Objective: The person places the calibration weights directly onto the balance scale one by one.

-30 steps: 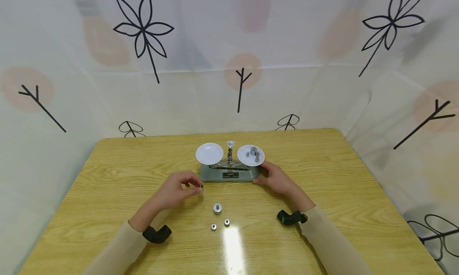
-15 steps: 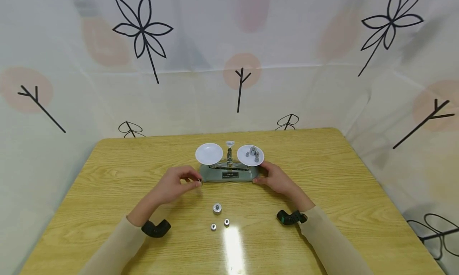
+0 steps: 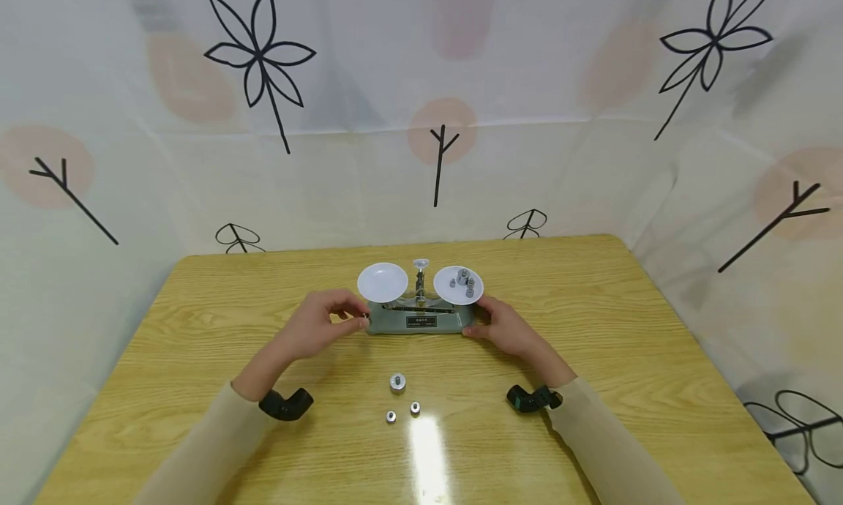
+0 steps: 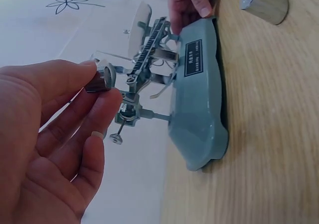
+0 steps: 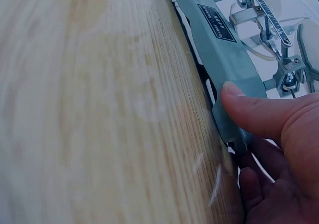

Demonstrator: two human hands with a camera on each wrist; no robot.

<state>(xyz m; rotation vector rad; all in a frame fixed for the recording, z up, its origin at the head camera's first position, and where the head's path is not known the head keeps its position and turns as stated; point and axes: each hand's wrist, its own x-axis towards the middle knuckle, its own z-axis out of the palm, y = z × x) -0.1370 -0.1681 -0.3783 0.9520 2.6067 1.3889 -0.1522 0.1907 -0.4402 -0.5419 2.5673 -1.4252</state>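
Thumb and fingers of my left hand (image 3: 315, 326) pinch a small cylindrical metal weight (image 4: 99, 80), close to the left end of a grey-green balance scale (image 3: 388, 323). The scale's left white pan (image 3: 383, 281) holds nothing and sits just above that hand. Several metal weights (image 3: 464, 277) stand in the right white pan (image 3: 445, 290). My right hand (image 3: 510, 333) grips the right end of the base, its thumb (image 5: 254, 109) on the front face and its fingers curled round the end, partly hidden.
On the wooden table (image 3: 217, 329) in front of the scale stand a larger metal weight (image 3: 397, 383) and two smaller weights, one left (image 3: 391, 417) and one right (image 3: 416, 408). A patterned cloth (image 3: 362, 176) hangs behind the table.
My left hand has moved forward and up with the weight, from in front of the scale's left end to beside it. The right hand stays at the base.
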